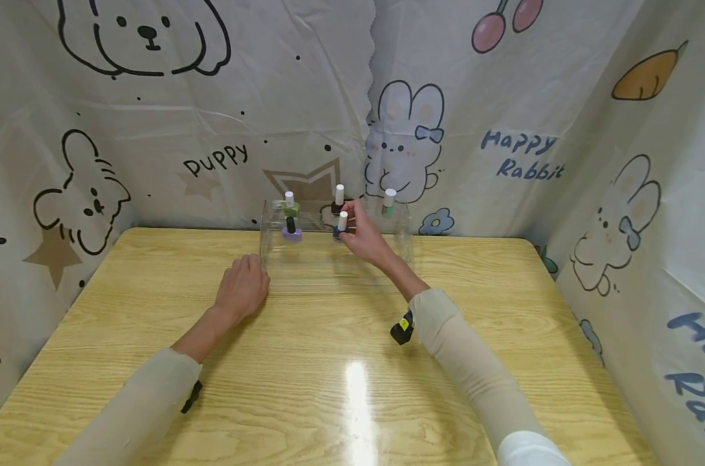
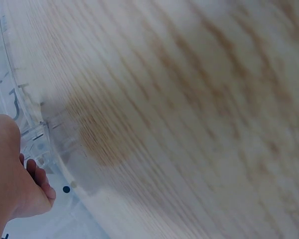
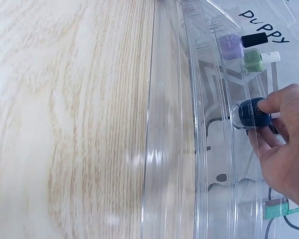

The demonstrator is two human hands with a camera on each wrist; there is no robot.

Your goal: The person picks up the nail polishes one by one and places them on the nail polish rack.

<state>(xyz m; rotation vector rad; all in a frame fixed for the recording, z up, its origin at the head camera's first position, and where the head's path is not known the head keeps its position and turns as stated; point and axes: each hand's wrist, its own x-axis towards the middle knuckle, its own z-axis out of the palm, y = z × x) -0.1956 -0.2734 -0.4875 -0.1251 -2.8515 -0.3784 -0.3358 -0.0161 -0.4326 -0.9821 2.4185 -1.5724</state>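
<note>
A clear acrylic tiered rack (image 1: pixel 306 275) stands at the back of the table. My right hand (image 1: pixel 364 236) pinches a dark blue nail polish bottle (image 3: pixel 253 113) with a white cap, thumb on one side and fingers on the other, at an upper tier. Behind it stands a dark red nail polish bottle (image 1: pixel 337 208). To the left are a purple bottle (image 3: pixel 231 47) with a black cap and a light green bottle (image 3: pixel 253 60) with a white cap. A green bottle (image 1: pixel 388 210) stands to the right. My left hand (image 1: pixel 242 285) grips the rack's left front corner with curled fingers.
A printed cloth (image 1: pixel 306 97) hangs behind and at both sides of the wooden table (image 1: pixel 306 388). Black wrist devices show under both sleeves, one with a yellow mark (image 1: pixel 404 324) by the right sleeve. The rack's lower tiers face me.
</note>
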